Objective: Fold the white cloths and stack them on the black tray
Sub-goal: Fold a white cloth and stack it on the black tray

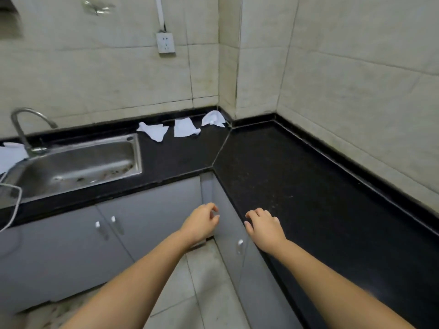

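Three crumpled white cloths lie along the back of the black counter near the corner: a left cloth (155,131), a middle cloth (184,127) and a right cloth (213,118) against the wall. Another white cloth (10,155) shows at the far left edge behind the sink. No black tray is in view. My left hand (201,223) hovers in front of the cabinets with loosely curled fingers and holds nothing. My right hand (264,226) is over the counter's front edge, fingers apart, holding nothing. Both hands are far from the cloths.
A steel sink (78,163) with a curved tap (22,124) is set in the black L-shaped counter (297,176). Grey cabinet doors (133,224) run below. A wall socket (165,42) hangs above. A white cable (14,207) droops at the left.
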`<state>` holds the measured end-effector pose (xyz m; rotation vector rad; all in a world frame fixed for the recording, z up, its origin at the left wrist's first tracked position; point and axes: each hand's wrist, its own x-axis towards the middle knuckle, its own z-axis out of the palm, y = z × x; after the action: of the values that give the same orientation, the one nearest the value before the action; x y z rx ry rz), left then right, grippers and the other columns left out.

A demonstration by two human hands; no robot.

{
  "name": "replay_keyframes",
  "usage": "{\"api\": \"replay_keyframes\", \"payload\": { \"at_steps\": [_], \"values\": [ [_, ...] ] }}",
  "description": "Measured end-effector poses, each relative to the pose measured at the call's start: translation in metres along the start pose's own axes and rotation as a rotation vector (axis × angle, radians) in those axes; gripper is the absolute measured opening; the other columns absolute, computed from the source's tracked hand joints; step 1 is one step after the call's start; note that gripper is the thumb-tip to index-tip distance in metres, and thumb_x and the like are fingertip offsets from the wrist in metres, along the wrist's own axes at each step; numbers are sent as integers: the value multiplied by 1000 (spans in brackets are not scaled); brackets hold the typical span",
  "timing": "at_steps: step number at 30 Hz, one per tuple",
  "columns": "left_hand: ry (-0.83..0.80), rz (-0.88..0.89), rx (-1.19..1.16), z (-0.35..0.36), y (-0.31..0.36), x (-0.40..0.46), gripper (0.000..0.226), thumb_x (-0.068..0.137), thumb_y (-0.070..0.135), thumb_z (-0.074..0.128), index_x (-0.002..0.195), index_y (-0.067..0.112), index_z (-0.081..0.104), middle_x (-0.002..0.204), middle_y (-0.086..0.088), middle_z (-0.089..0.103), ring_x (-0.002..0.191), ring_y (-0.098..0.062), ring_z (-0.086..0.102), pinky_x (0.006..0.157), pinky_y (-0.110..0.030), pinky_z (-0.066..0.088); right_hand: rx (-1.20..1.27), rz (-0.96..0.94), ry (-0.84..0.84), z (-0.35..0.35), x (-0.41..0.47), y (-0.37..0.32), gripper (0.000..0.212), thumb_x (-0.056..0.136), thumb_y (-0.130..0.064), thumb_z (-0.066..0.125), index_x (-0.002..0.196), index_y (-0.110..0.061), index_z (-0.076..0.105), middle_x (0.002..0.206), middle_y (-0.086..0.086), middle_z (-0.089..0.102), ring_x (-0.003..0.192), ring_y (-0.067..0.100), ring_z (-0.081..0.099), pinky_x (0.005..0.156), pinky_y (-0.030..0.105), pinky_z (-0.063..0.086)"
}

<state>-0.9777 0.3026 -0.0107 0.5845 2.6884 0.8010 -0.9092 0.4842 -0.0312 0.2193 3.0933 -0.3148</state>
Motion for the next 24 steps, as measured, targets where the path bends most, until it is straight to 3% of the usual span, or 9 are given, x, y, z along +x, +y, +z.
{"api": "replay_keyframes", "payload": {
  "at_steps": [7, 16, 24],
  "values": [
    [66, -65, -59, -57, -71, 120, 24, 94, 21, 49, 114, 10, 56, 92, -4, 58, 88, -20, 55, 74, -24, 37, 3, -56, -59, 9, 155, -40, 33, 99, -34, 36, 125, -19, 49, 124, 3, 51, 115, 22, 48, 94, 37, 39],
    [-77, 14, -13, -128, -137, 326, 22, 93, 23, 50, 112, 15, 57, 91, -1, 59, 86, -18, 57, 84, -36, 49, 93, 131, -80, 13, 347, -58, 31, 99, -34, 36, 123, -21, 50, 125, 2, 51, 117, 21, 48, 95, 37, 40],
    [-118, -51, 38, -157, -186, 459, 23, 92, 22, 51, 113, 15, 56, 106, -6, 59, 93, -20, 58, 85, -36, 50, 139, 159, -138, 27, 483, -67, 30, 98, -32, 40, 124, -21, 50, 125, 1, 51, 116, 20, 50, 96, 36, 40]
  ]
}}
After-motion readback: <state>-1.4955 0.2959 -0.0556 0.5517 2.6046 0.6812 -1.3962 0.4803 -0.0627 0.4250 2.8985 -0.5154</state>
